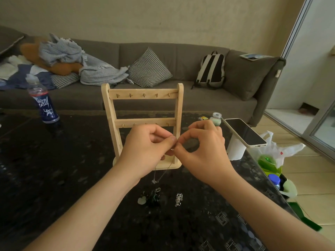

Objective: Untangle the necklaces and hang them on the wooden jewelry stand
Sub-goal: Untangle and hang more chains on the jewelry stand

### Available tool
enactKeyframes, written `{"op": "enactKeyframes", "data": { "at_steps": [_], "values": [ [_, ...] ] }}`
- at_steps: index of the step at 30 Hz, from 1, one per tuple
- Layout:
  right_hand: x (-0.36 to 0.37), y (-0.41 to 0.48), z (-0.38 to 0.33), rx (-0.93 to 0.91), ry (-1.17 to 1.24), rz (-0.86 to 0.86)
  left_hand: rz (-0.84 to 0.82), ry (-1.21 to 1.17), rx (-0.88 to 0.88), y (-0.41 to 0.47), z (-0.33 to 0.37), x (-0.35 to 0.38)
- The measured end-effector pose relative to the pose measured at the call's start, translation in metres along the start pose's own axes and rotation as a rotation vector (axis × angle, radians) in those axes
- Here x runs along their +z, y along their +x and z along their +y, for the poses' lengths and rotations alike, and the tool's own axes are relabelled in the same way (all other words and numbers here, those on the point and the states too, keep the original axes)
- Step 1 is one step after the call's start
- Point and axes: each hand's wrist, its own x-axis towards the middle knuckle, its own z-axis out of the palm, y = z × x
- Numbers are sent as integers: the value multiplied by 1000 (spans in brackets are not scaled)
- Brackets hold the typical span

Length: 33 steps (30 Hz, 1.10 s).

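Fingers of L hand [145, 149] & R hand [204, 151] pinch silver necklace [154, 181] before stand [143, 96].

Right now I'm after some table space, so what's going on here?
A person pinches a thin silver necklace between the left hand and right hand, in front of the wooden stand; its pendant hangs below them. The stand's visible hooks are bare. A dark tangle and a small silver chain lie on the table, nearer the person.

bottle [43, 104]: table [54, 169], far left; phone [245, 132]: table's right edge; backpack [211, 69], checked cushion [149, 68]: on sofa [241, 77]
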Motion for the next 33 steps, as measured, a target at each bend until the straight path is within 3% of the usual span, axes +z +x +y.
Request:
{"op": "enactKeyframes", "data": {
  "at_steps": [12,18,24,29,33],
  "values": [
    [5,4,3,34,-180,-170,-37,246,140,8,-8,4],
    [-1,10,7,147,-42,-401,-102,351,149,9,-8,0],
    [-10,12,14,357,390,-564,-125,231,11,7,-4,4],
    [-6,16,27,416,479,-514,-82,36,-54,4,1,8],
    [-7,17,28,349,514,-549,-72,-94,-51,2,3,15]
  ]
}}
